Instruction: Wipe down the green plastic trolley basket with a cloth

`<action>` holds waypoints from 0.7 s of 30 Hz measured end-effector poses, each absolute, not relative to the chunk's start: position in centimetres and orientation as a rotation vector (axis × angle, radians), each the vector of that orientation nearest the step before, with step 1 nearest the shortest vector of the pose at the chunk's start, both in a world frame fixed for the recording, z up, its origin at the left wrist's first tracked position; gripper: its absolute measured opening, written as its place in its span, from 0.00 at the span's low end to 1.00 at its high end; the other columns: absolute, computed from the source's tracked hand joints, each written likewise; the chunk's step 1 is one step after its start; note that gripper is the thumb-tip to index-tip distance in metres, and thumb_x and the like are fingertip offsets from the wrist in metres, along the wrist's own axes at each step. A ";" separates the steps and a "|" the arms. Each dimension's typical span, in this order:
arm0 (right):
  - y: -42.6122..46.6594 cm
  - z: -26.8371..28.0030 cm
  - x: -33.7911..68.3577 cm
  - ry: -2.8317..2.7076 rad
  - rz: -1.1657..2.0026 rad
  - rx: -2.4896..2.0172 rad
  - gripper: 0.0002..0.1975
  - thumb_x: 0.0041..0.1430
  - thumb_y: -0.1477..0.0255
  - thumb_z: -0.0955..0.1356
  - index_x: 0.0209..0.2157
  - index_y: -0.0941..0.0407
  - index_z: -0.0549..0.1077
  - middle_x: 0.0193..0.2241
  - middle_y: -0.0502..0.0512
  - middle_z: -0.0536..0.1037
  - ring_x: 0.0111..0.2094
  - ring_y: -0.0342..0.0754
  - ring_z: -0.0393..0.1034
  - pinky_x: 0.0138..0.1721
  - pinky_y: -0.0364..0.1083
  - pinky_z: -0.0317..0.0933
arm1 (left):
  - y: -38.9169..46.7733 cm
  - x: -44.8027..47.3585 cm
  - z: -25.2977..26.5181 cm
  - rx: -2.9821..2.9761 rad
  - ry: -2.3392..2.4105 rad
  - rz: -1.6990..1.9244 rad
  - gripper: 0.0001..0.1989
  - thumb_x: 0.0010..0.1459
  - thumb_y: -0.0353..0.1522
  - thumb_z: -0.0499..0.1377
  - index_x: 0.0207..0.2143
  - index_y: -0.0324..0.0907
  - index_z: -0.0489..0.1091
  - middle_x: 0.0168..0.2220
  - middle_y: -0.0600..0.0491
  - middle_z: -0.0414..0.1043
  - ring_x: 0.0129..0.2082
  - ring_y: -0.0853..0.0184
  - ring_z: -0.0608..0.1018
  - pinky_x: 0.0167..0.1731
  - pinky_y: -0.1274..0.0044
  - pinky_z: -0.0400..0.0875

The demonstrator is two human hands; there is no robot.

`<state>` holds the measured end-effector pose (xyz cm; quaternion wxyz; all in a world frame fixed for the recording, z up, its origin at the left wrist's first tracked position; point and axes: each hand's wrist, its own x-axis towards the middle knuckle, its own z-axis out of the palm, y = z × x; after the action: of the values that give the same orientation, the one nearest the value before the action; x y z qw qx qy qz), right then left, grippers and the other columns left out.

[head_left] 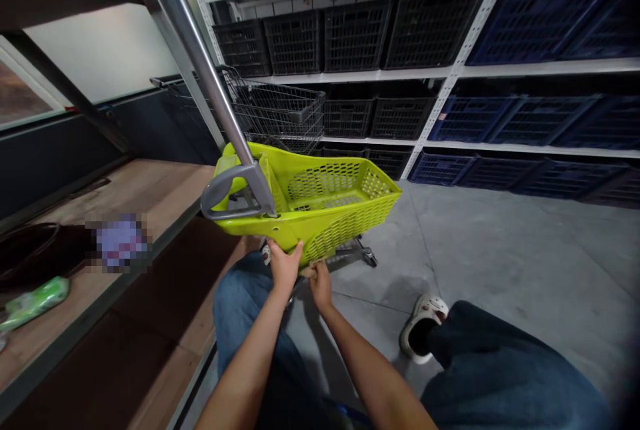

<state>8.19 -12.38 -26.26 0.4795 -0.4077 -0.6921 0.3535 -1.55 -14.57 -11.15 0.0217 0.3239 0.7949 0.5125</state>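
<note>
A lime-green plastic shopping cart point(350, 217) with perforated sides stands in front of me on a wheeled metal frame. Its grey looped handle point(220, 193) points to the left. My left hand point(285, 267) grips the lower near side of the green basket, thumb and forefinger spread against the plastic. Just right of it, my right hand point(320, 282) is closed at the basket's bottom edge. A small tan bit shows at its fingertips, too small to name. The undersides of both hands' grips are hidden.
A metal post point(200, 50) slants down beside the cart handle. At left, a wooden shelf point(170, 180) carries a green packet point(37, 300) and a dark bag. Behind are a wire cart point(285, 113) and racks of black crates point(357, 33) and blue crates point(473, 117).
</note>
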 end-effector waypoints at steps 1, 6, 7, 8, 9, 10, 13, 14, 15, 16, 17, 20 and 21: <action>-12.8 -26.6 8.2 -1.702 0.881 -0.978 0.12 0.44 0.79 0.61 0.33 0.54 0.68 0.33 0.53 0.73 0.36 0.49 0.67 0.38 0.47 0.64 | -14.6 -1.6 -11.1 1.007 2.454 1.592 0.40 0.49 0.41 0.66 0.58 0.35 0.52 0.51 0.31 0.71 0.51 0.51 0.76 0.48 0.63 0.72; -7.5 -26.6 12.0 -1.568 0.807 -1.101 0.09 0.48 0.76 0.61 0.33 0.55 0.67 0.33 0.54 0.72 0.36 0.50 0.66 0.41 0.49 0.63 | -14.8 -1.5 -11.0 1.023 2.469 1.565 0.39 0.49 0.40 0.67 0.57 0.35 0.54 0.49 0.32 0.72 0.50 0.50 0.77 0.47 0.62 0.73; -6.0 -26.4 12.9 -1.512 0.774 -1.153 0.08 0.50 0.74 0.60 0.34 0.55 0.67 0.33 0.55 0.72 0.37 0.50 0.65 0.42 0.49 0.62 | -14.9 -1.4 -11.0 1.018 2.479 1.557 0.39 0.49 0.40 0.67 0.57 0.35 0.54 0.49 0.31 0.72 0.50 0.49 0.77 0.46 0.62 0.73; -4.9 -26.2 13.5 -1.467 0.749 -1.194 0.07 0.51 0.73 0.61 0.34 0.56 0.66 0.34 0.56 0.72 0.38 0.50 0.65 0.42 0.49 0.61 | -14.9 -1.3 -11.1 1.012 2.485 1.550 0.39 0.49 0.40 0.67 0.57 0.34 0.54 0.49 0.31 0.71 0.50 0.49 0.77 0.47 0.62 0.73; -4.3 -26.1 13.8 -1.437 0.735 -1.220 0.07 0.52 0.72 0.61 0.35 0.56 0.66 0.34 0.56 0.72 0.38 0.50 0.65 0.42 0.49 0.61 | -14.9 -1.2 -11.1 1.008 2.483 1.548 0.38 0.49 0.40 0.67 0.56 0.34 0.54 0.50 0.31 0.71 0.50 0.49 0.77 0.47 0.62 0.73; -4.2 -26.0 13.7 -1.422 0.731 -1.233 0.07 0.52 0.71 0.61 0.34 0.56 0.66 0.34 0.56 0.72 0.38 0.50 0.65 0.42 0.49 0.61 | -14.9 -1.0 -11.1 1.006 2.472 1.552 0.38 0.49 0.41 0.66 0.56 0.35 0.54 0.49 0.31 0.71 0.50 0.49 0.77 0.47 0.62 0.73; -7.4 -26.5 11.7 -1.454 0.796 -1.200 0.06 0.52 0.68 0.62 0.31 0.55 0.67 0.30 0.54 0.73 0.33 0.49 0.66 0.38 0.47 0.62 | -14.9 -0.6 -11.4 1.005 2.411 1.594 0.35 0.50 0.41 0.66 0.54 0.36 0.56 0.49 0.33 0.71 0.49 0.51 0.77 0.47 0.63 0.73; -9.1 -26.8 10.7 -1.471 0.850 -1.181 0.06 0.52 0.68 0.63 0.29 0.55 0.68 0.29 0.53 0.74 0.32 0.49 0.66 0.36 0.47 0.63 | -15.0 -0.5 -11.5 1.009 2.389 1.611 0.34 0.50 0.41 0.66 0.53 0.37 0.56 0.49 0.34 0.71 0.49 0.51 0.77 0.48 0.63 0.72; -10.8 -27.1 9.8 -1.482 0.951 -1.158 0.07 0.51 0.67 0.63 0.29 0.55 0.68 0.28 0.53 0.74 0.31 0.49 0.67 0.35 0.47 0.63 | -15.1 -0.5 -11.7 1.017 2.362 1.630 0.34 0.49 0.42 0.66 0.53 0.37 0.56 0.50 0.34 0.70 0.50 0.52 0.76 0.49 0.62 0.72; -12.4 -27.4 8.9 -1.466 1.051 -1.172 0.07 0.49 0.67 0.64 0.29 0.55 0.69 0.28 0.53 0.75 0.31 0.49 0.68 0.36 0.47 0.63 | -15.2 -0.5 -11.9 1.031 2.322 1.650 0.34 0.49 0.42 0.66 0.53 0.38 0.56 0.51 0.35 0.69 0.51 0.52 0.75 0.50 0.62 0.71; -13.6 -27.5 8.2 -1.432 1.147 -1.202 0.08 0.47 0.67 0.64 0.29 0.56 0.70 0.29 0.54 0.76 0.31 0.50 0.69 0.37 0.48 0.64 | -15.3 -0.6 -12.0 1.048 2.256 1.671 0.34 0.50 0.42 0.66 0.53 0.39 0.56 0.51 0.36 0.69 0.52 0.54 0.75 0.51 0.63 0.70; -14.9 -26.5 7.3 -1.307 1.292 -1.335 0.12 0.44 0.65 0.66 0.30 0.58 0.71 0.28 0.56 0.77 0.31 0.52 0.70 0.37 0.49 0.64 | -15.6 -1.1 -12.4 1.093 1.904 1.741 0.33 0.53 0.44 0.64 0.55 0.43 0.54 0.54 0.40 0.68 0.53 0.59 0.74 0.52 0.66 0.70; -14.7 -25.6 7.4 -1.293 1.307 -1.349 0.13 0.44 0.64 0.66 0.30 0.59 0.71 0.28 0.56 0.77 0.31 0.51 0.70 0.35 0.48 0.64 | -15.7 -1.3 -12.5 1.091 1.781 1.767 0.33 0.54 0.44 0.63 0.55 0.44 0.53 0.55 0.41 0.67 0.54 0.60 0.74 0.52 0.68 0.70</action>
<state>7.37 -14.69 -25.64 0.4174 -0.5377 -0.5153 0.5208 -1.33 -15.73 -12.46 0.2015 0.3905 0.6377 0.6326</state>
